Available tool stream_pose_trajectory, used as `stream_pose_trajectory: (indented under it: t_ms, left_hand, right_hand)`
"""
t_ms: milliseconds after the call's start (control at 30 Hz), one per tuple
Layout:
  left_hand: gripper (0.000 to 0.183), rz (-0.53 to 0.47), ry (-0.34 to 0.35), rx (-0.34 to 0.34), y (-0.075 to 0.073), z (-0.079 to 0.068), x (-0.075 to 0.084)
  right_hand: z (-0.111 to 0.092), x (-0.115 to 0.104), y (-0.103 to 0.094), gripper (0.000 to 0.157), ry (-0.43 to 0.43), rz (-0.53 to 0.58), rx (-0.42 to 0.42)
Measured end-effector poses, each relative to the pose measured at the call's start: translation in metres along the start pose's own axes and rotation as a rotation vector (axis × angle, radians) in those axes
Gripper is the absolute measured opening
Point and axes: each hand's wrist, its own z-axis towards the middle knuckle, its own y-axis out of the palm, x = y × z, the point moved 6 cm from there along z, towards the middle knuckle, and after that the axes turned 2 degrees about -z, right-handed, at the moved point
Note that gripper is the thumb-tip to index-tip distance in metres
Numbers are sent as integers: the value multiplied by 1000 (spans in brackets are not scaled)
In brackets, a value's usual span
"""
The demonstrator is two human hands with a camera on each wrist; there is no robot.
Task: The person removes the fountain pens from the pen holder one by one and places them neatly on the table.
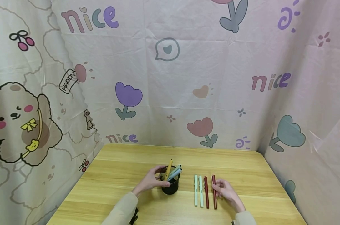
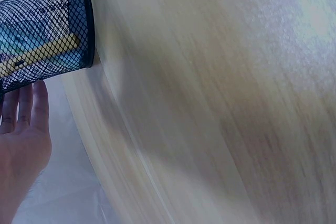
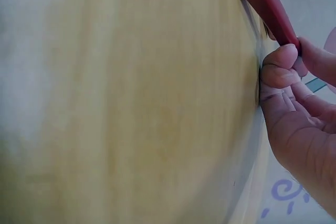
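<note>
My left hand (image 1: pixel 153 180) holds a black mesh pen holder (image 1: pixel 170 188) around its side, thumb across the front and fingers behind. Inside stand a yellow pen (image 1: pixel 169 168) and light blue pens (image 1: pixel 175 175); the yellow one shows through the mesh (image 2: pixel 39 56) in the left wrist view. My right hand (image 1: pixel 226 190) pinches a dark red pen (image 1: pixel 214 195) between thumb and fingers, and the right wrist view shows the end of this pen (image 3: pixel 270 11) close up. To its left lie another dark red pen (image 1: pixel 206 193) and two pale green pens (image 1: pixel 199 190), side by side.
The wooden table (image 1: pixel 124 162) reaches back to a patterned cloth (image 1: pixel 170 87) hanging behind it. More cloth hangs along the left (image 1: pixel 54 125) and right sides. The pen row lies to the right of the pen holder.
</note>
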Motion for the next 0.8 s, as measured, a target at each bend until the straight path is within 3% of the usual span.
stream_pose_trajectory:
  t_ms: [800]
  left_hand:
    - [84,16,4,0,0,-1,2]
  right_hand:
    - [3,-9,5,44,-7,-278,104]
